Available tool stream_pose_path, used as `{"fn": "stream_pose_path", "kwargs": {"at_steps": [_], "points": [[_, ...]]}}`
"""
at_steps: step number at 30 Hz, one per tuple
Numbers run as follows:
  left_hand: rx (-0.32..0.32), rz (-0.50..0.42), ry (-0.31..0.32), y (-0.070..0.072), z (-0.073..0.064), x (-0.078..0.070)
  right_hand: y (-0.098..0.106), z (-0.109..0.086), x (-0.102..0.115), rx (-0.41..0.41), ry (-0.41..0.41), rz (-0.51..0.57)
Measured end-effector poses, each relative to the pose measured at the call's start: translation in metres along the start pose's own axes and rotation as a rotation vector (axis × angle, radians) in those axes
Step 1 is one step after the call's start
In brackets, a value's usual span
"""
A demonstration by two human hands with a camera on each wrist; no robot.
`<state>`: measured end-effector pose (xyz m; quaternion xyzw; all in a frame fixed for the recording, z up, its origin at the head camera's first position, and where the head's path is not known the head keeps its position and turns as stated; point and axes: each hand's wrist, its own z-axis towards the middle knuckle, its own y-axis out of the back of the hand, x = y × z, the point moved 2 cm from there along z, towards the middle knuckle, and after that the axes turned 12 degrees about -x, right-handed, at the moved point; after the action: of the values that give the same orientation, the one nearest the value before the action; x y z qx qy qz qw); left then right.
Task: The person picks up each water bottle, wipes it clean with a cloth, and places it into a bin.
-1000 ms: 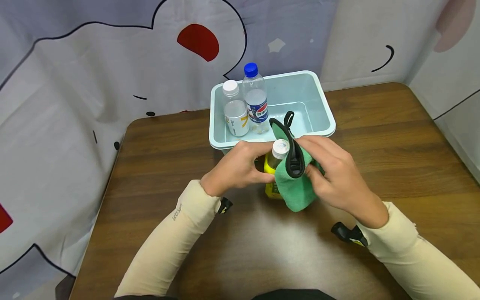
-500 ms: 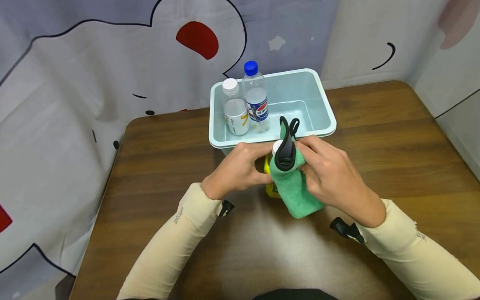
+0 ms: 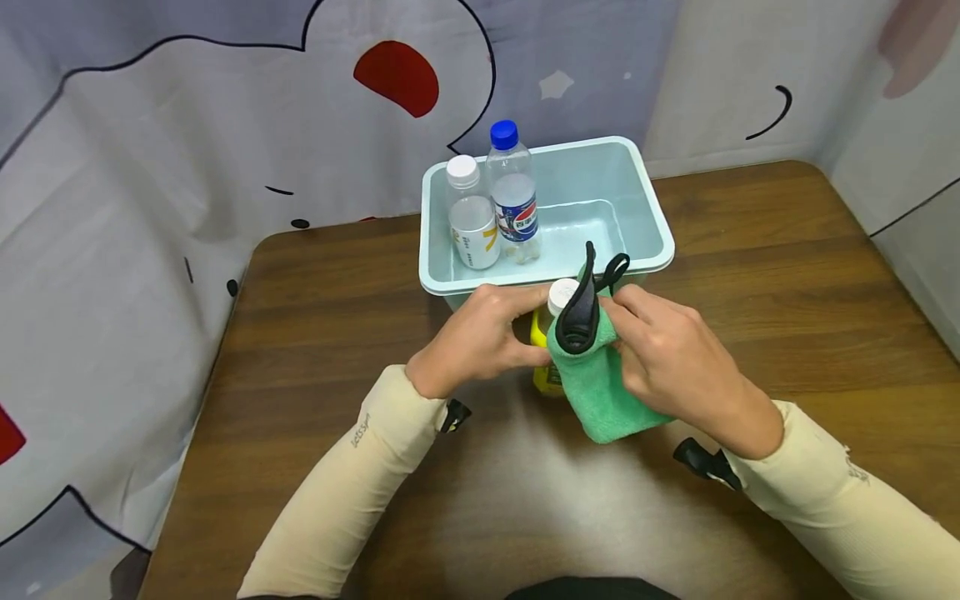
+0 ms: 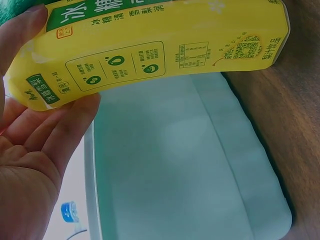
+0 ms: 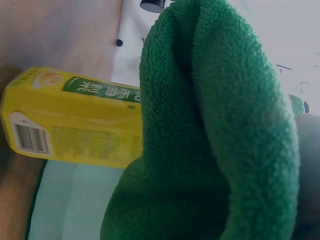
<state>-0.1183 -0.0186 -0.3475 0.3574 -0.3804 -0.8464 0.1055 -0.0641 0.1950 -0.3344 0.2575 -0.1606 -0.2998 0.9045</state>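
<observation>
A yellow-labelled drink bottle [image 4: 165, 40] with a white cap [image 3: 562, 293] stands upright on the table, just in front of the basin. My left hand [image 3: 487, 333] grips it near the top, thumb on the near side and fingers behind, as the left wrist view shows. In my right hand [image 3: 667, 354] a green cloth [image 3: 600, 396] with black edging and a black loop is pinched. The cloth hangs against the bottle's right and front side, covering part of its label. Seen from the right wrist, the cloth [image 5: 235, 115] hides most of the right hand.
A pale blue plastic basin [image 3: 660, 242] stands at the back of the wooden table [image 3: 337, 317]. Inside its left part are a white-capped bottle [image 3: 474, 229] and a blue-capped Pepsi bottle [image 3: 516, 200]. A printed curtain [image 3: 187, 133] hangs behind the table.
The right hand has shifted the cloth, first left across the bottle's cap, then back right and slightly down, so the cap shows again. The left hand and bottle have hardly moved.
</observation>
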Motion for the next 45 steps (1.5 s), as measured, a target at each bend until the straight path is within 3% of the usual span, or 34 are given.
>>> {"fn": "stream_pose_path", "kwargs": {"at_steps": [9,15,26,38,42,45], "points": [[0.004,-0.023,0.015,0.0,0.003,-0.002,-0.003,-0.016,-0.007,0.02,-0.024,0.021],[0.002,-0.041,0.014,0.0,0.002,-0.002,-0.022,-0.04,-0.012,0.17,-0.042,0.044],[-0.008,-0.103,0.022,0.001,0.0,0.002,-0.044,-0.059,-0.016,0.483,-0.074,-0.068],[0.044,-0.136,0.076,0.002,0.0,0.002,-0.052,-0.065,-0.017,0.694,-0.122,-0.096],[0.084,-0.176,0.122,0.002,0.001,0.003,-0.047,-0.063,-0.023,0.733,-0.125,-0.027],[0.108,-0.238,0.16,0.003,0.001,0.003,-0.033,-0.056,-0.032,0.711,-0.157,0.061]]}}
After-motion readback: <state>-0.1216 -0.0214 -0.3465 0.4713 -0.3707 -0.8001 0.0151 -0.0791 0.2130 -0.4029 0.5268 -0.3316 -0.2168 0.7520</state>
